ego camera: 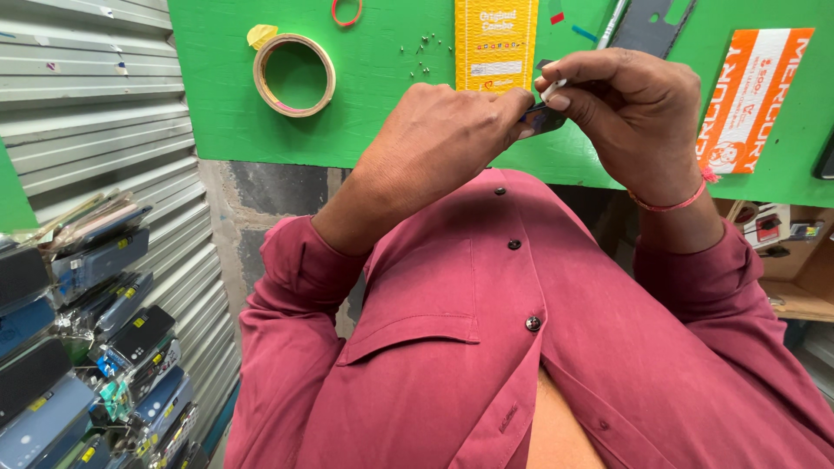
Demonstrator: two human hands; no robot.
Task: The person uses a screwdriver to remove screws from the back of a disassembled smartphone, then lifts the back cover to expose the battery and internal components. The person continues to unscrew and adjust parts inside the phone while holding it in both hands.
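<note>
My left hand (439, 139) and my right hand (627, 113) meet over the near edge of a green worktop (382, 52). Between their fingertips sits a small dark blue part (543, 119); the left fingers pinch it. My right hand grips a thin white tool (553, 87) with its tip against that part. Most of the part is hidden by the fingers. A red thread band circles my right wrist (673, 205). My maroon shirt (486, 347) fills the lower view.
On the worktop lie a roll of tape (294, 75), several tiny screws (424, 48), a yellow packet (495, 43), an orange packet (754, 100) and a grey flat piece (647, 24). Phone cases in packaging (87, 339) hang at the left by a metal shutter (95, 104).
</note>
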